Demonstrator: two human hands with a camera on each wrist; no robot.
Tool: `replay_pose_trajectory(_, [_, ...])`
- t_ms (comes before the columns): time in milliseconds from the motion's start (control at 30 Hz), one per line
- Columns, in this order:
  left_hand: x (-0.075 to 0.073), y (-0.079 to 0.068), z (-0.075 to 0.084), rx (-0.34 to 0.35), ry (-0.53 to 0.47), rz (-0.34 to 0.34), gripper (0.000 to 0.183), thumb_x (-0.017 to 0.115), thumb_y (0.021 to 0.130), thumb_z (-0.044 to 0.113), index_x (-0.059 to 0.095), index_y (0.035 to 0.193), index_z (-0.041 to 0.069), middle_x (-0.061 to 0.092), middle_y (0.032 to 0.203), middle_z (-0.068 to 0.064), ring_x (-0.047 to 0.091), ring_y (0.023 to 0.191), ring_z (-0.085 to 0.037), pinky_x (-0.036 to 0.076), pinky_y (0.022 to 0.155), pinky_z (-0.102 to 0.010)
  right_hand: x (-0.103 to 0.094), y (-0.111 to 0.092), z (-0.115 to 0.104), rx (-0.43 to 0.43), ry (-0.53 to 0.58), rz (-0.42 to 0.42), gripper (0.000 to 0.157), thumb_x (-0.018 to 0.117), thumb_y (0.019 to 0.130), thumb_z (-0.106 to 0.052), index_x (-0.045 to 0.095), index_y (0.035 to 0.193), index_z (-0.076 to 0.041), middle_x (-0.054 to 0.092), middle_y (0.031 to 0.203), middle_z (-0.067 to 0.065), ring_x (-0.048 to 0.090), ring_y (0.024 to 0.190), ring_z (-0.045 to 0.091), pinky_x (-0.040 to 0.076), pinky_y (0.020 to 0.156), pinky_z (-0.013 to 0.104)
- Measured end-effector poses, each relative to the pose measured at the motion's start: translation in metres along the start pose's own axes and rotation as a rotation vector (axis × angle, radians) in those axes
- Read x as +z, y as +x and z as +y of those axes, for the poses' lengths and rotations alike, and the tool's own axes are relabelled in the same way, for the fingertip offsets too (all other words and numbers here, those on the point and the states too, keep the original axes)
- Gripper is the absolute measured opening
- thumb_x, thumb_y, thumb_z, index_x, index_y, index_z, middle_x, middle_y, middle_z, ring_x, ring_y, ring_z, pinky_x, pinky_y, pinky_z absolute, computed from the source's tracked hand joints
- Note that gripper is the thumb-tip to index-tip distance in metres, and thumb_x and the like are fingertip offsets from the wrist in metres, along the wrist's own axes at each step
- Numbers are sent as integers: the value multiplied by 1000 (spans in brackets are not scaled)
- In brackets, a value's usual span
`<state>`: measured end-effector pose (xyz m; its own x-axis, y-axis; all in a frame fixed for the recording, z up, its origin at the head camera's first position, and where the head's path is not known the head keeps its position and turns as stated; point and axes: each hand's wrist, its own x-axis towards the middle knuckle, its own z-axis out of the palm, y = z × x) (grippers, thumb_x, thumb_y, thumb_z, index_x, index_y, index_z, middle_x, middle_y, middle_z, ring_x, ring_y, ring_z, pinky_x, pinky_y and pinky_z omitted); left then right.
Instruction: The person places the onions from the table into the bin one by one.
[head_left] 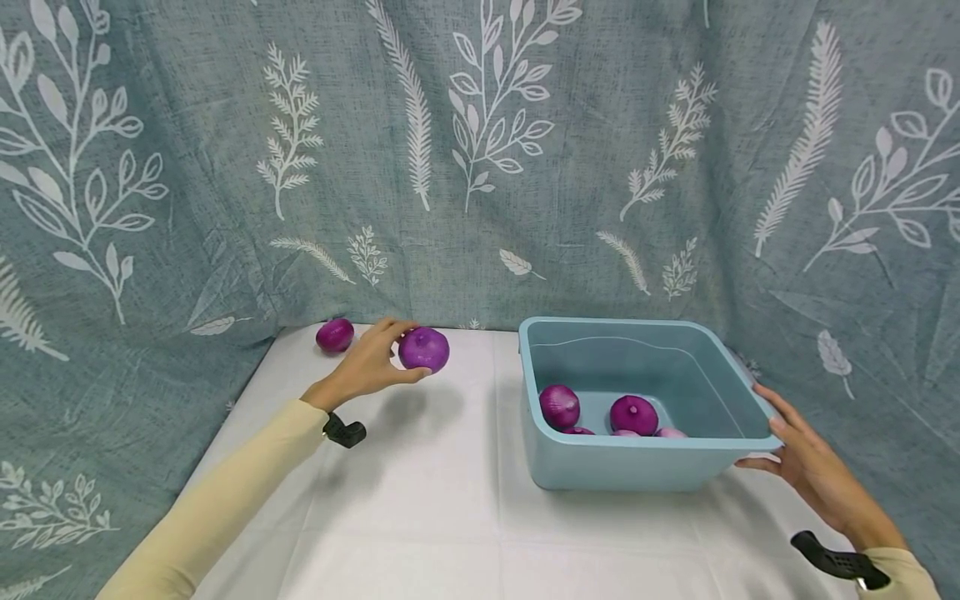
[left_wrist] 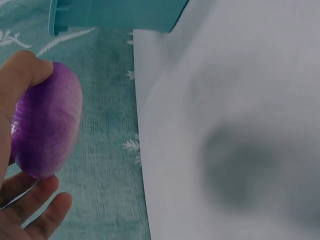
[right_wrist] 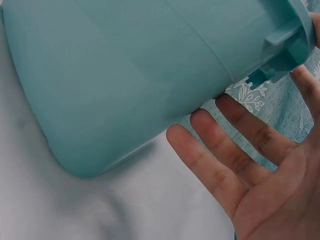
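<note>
My left hand (head_left: pixel 367 367) holds a purple onion (head_left: pixel 423 350) between thumb and fingers, lifted above the white table, its shadow falling below. In the left wrist view the thumb presses one end of the onion (left_wrist: pixel 50 122), and the lower fingers are spread beneath it. My right hand (head_left: pixel 813 475) is at the right end of a blue plastic bin (head_left: pixel 630 462), gripping its rim near the front corner. Seen from the right wrist, the other fingers (right_wrist: pixel 205 155) stretch along the bin's outer wall (right_wrist: pixel 125 90). Inside the bin lie several onions (head_left: pixel 633 415), partly hidden by the front wall.
Another purple onion (head_left: pixel 335 335) lies at the table's back left corner, beyond my left wrist. A white cloth covers the table (head_left: pixel 420 508). A blue-green leaf-patterned curtain (head_left: pixel 465 250) hangs behind the table and along its sides.
</note>
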<state>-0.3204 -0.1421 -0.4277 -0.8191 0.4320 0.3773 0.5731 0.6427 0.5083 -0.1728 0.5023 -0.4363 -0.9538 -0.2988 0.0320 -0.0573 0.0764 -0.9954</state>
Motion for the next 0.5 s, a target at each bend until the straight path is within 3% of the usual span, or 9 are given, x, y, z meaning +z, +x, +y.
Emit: replay_pose_trajectory(500, [10, 18, 54, 149, -95, -20, 78, 90, 77, 43, 59, 142, 12, 58, 123, -4, 57, 100, -16, 56, 79, -30, -5, 0, 0, -36, -12, -59, 56, 21, 114, -14, 4, 166, -27, 35, 149, -14, 64, 120, 12, 59, 89, 43])
